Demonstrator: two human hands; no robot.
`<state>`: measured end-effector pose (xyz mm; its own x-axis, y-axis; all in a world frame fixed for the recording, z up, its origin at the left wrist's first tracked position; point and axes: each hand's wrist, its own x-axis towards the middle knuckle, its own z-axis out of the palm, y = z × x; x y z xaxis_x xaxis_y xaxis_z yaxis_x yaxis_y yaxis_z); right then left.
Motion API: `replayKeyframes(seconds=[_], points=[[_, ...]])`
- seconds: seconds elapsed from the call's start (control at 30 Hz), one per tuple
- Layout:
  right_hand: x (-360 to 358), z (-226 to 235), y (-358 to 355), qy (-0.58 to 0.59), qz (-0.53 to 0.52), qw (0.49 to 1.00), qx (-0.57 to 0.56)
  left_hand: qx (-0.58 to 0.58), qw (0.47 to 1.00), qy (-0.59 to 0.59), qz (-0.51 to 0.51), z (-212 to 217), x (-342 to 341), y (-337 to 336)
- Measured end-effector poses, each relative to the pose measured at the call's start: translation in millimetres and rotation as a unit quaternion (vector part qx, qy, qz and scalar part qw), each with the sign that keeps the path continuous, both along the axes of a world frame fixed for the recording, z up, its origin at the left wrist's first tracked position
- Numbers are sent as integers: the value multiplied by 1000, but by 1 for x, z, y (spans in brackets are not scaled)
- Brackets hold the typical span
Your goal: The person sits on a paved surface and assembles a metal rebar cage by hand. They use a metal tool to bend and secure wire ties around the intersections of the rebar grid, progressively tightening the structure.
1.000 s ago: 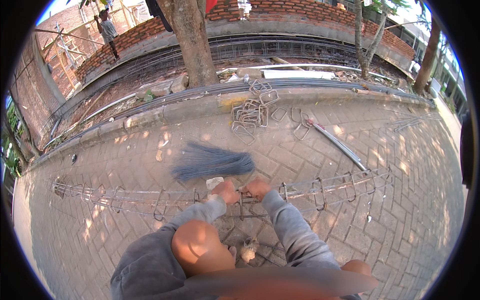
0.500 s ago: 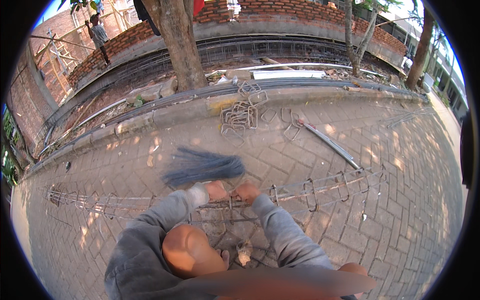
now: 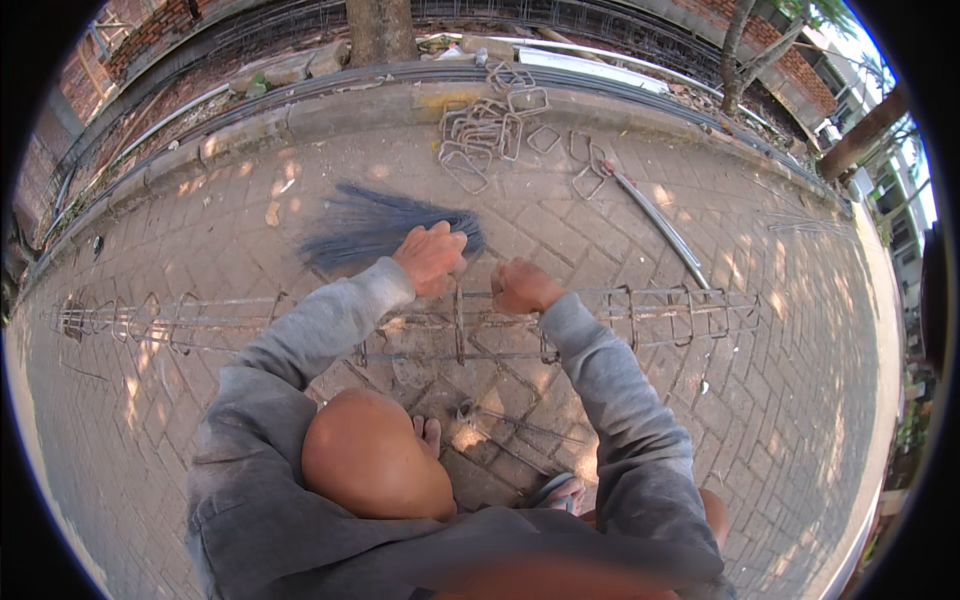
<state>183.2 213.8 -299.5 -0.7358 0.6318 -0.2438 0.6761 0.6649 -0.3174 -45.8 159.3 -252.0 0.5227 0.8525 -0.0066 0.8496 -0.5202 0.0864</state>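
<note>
A long, narrow rebar cage lies across the paving in front of my knees, its stirrups spaced along the bars. My left hand is above the cage's far bar, fingers curled, beside the rounded end of a bundle of dark tie wire. My right hand is closed in a fist at the far bar, to the right of an upright stirrup. What either hand pinches, if anything, is too small or hidden to make out. The hands are apart, with that stirrup between them.
Loose bent stirrups are piled by the kerb. Grey metal rods lie to their right. Long bars run along the kerb near a tree trunk. By my sandalled foot lie thin rods.
My hands, close together at the stirrup before, have separated: the left toward the wire bundle, the right further right. The view has tilted down, showing more of my legs and feet.
</note>
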Motion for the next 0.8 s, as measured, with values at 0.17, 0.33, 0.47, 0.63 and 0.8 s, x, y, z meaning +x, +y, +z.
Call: replayKeyframes(seconds=[0.17,0.33,0.47,0.63,0.8], points=[[12,36,-8,-31,9,999,1,-81,944,-240,213,-20,2,-25],[8,58,-13,51,-34,998,-3,28,861,-363,355,-41,10,-68],[4,57,-16,100,-75,992,11,-45,801,-448,394,-54,22,-91],[10,50,-18,126,-127,983,-46,-1,794,-442,418,-62,38,-85],[16,45,-21,144,-138,978,-58,-3,772,-507,384,-57,43,-75]])
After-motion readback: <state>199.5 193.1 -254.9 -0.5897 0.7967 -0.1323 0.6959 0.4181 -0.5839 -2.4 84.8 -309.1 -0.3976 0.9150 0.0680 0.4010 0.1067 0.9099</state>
